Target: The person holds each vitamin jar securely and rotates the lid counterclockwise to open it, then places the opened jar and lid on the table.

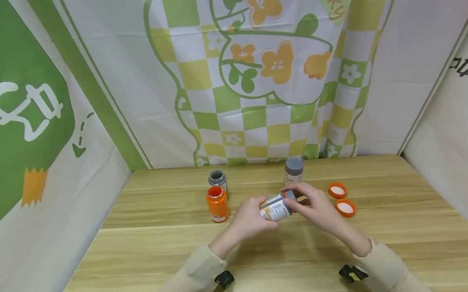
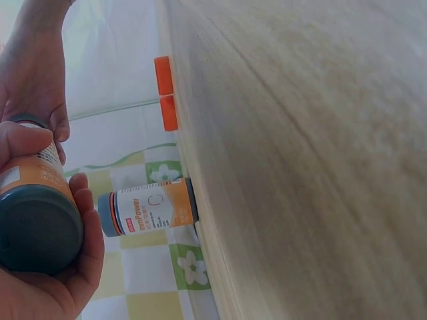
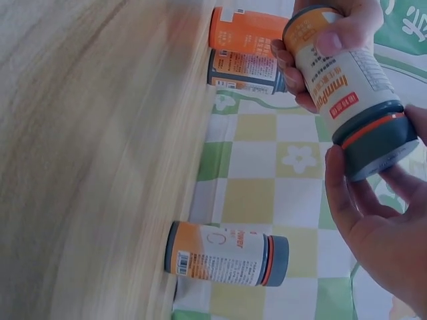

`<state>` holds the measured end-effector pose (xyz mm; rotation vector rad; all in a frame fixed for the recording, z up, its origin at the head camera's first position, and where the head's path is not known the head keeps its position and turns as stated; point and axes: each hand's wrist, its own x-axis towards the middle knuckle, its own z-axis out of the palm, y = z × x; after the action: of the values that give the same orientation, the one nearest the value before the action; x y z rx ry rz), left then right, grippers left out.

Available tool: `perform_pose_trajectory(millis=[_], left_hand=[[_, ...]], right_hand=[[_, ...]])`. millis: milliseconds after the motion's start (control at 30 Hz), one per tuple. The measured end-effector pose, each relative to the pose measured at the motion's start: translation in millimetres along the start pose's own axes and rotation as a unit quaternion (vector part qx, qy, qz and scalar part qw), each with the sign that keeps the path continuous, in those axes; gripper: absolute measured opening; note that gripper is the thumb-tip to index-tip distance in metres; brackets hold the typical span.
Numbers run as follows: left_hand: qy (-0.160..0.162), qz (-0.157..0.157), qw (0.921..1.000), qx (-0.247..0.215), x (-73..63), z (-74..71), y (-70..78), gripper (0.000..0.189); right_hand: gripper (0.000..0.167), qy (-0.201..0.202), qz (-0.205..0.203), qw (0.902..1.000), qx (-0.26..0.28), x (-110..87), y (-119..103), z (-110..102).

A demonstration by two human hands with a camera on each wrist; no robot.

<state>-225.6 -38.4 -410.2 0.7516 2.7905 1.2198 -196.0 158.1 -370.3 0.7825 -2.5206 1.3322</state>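
Observation:
In the head view my left hand (image 1: 249,218) grips a supplement bottle (image 1: 273,210) with a white and orange label, tilted above the table. The fingers and thumb of my right hand (image 1: 317,207) hold its dark grey cap (image 3: 380,143), which is still on the bottle, an orange band showing below it. Seen from the left wrist, the bottle's dark base (image 2: 41,230) faces the camera, with the left fingers curled around its body. Just beyond my hands stands a similar capped bottle (image 1: 294,172), upright on the table.
To the left stand an uncapped orange bottle (image 1: 217,206) and, behind it, an uncapped grey bottle (image 1: 217,179). Two orange lids (image 1: 337,190) lie on the right, white insides up. The wooden table (image 1: 165,264) ends at a patterned cloth backdrop (image 1: 252,117).

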Motion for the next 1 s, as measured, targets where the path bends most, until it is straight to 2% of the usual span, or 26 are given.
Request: perform_pose_trajectory(millis=[233, 700, 1000], left_hand=[[-0.001, 0.013, 0.9998, 0.012, -0.3, -0.2, -0.7, 0.045], [-0.002, 0.024, 0.9995, 0.02, -0.8, 0.1, -1.4, 0.046], [-0.001, 0.022, 0.9995, 0.024, -1.0, 1.0, -2.0, 0.05]], right_hand=[[0.031, -0.027, -0.037, 0.9989, -0.001, -1.1, 0, -6], [0.043, -0.034, -0.142, 0.9893, -0.001, -0.7, 8, -14], [0.047, -0.044, -0.153, 0.9873, 0.0, -0.4, 9, -18]])
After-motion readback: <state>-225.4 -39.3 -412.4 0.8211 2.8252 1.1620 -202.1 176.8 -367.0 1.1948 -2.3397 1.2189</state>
